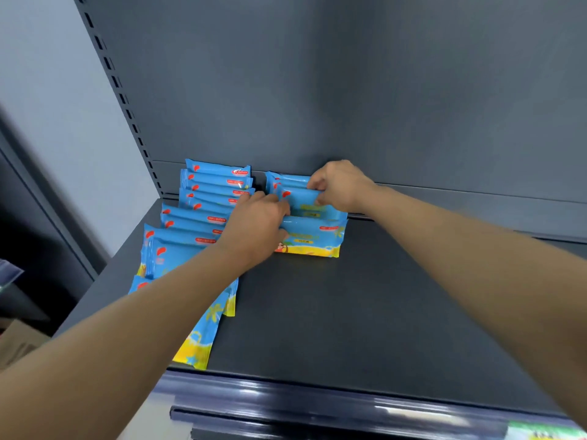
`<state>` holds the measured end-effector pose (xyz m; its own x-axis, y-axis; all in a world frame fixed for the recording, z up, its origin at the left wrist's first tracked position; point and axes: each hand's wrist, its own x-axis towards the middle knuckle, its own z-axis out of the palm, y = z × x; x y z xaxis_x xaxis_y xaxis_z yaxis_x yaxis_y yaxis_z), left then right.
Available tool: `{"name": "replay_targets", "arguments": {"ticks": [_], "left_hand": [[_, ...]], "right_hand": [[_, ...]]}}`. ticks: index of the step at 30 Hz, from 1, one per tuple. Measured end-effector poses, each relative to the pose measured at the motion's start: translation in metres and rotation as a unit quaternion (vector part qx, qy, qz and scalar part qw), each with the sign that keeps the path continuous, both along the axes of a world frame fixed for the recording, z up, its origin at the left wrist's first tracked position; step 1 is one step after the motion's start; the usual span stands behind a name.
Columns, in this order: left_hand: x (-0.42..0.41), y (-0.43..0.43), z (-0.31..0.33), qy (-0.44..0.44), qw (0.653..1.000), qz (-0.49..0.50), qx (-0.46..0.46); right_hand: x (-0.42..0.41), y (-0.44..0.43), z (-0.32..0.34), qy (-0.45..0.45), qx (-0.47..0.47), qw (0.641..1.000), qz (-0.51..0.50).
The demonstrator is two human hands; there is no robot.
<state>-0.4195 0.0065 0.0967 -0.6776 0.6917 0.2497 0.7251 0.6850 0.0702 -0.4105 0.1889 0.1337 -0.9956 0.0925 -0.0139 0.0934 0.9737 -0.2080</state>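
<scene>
Blue packs with yellow bottoms and red marks stand in two rows on a dark grey shelf (365, 312). The left row (203, 201) runs from the back panel to the front edge, partly hidden by my left forearm. The right row (313, 236) is short and sits near the back. My left hand (257, 225) grips the left end of a pack in the right row. My right hand (341, 185) pinches the top right edge of a pack (301, 198) further back in that row.
The shelf's back panel (349, 90) rises behind the packs, with a slotted upright (127, 109) at the left. A glossy price rail (317, 404) runs along the front edge. Bare shelf lies right of the packs. A cardboard box (16, 344) sits low at the left.
</scene>
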Motion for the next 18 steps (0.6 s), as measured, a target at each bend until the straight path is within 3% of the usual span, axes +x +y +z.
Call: {"name": "replay_targets", "arguments": {"ticks": [5,13,18], "left_hand": [[-0.016,0.010,0.000,0.016,0.999,0.025,-0.029],[-0.019,0.027,-0.005,0.086,0.990,0.065,-0.089],[-0.005,0.029,-0.006,0.113,0.990,0.051,-0.072]], "right_hand": [[0.002,0.002,0.008,0.057,-0.057,0.996,-0.040],[0.036,-0.003,0.018,0.129,-0.045,0.987,-0.083],[0.066,-0.003,0.021,0.127,0.000,0.989,-0.074]]}}
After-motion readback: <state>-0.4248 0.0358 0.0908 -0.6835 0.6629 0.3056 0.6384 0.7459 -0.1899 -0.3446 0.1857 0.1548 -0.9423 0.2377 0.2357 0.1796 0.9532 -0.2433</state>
